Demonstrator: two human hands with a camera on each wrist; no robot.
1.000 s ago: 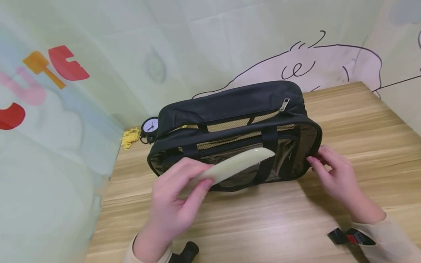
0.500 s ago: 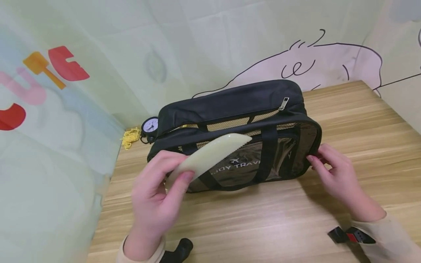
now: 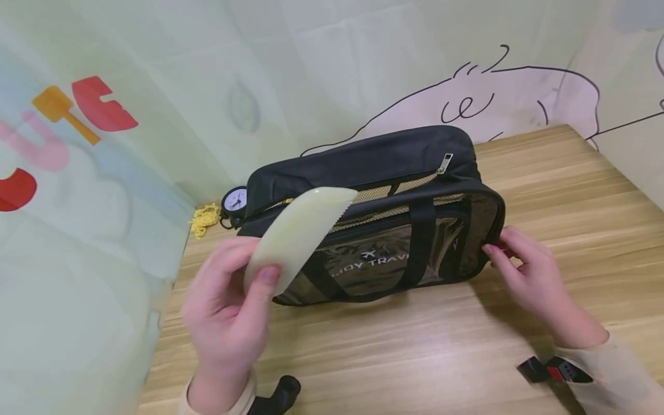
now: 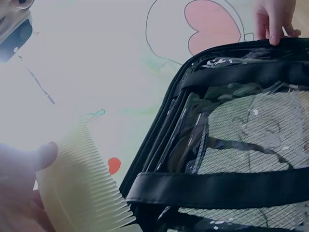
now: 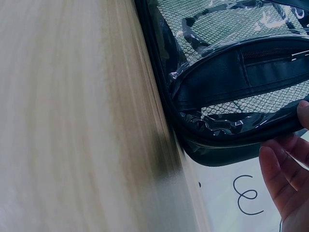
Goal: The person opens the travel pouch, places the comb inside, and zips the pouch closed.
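Note:
My left hand pinches a pale, cream-coloured comb between thumb and fingers. Its row of fine teeth shows clearly in the left wrist view. The comb is held up, tilted, in front of the left part of a black travel bag with clear panels and black straps. With thumb and fingertips my right hand grips the bag's lower right edge; in the right wrist view the fingers lie around the black piping. The bag's top is partly unzipped, a silver zipper pull at its right.
A small round black clock stands behind the bag's left end, beside a bundle of yellow cord. The bag stands on a wood-grain table. A printed curtain hangs along the back and left.
The left hand has drawn the comb leftward and turned it more upright, uncovering the lettering on the bag's front. The right hand keeps its grip on the bag.

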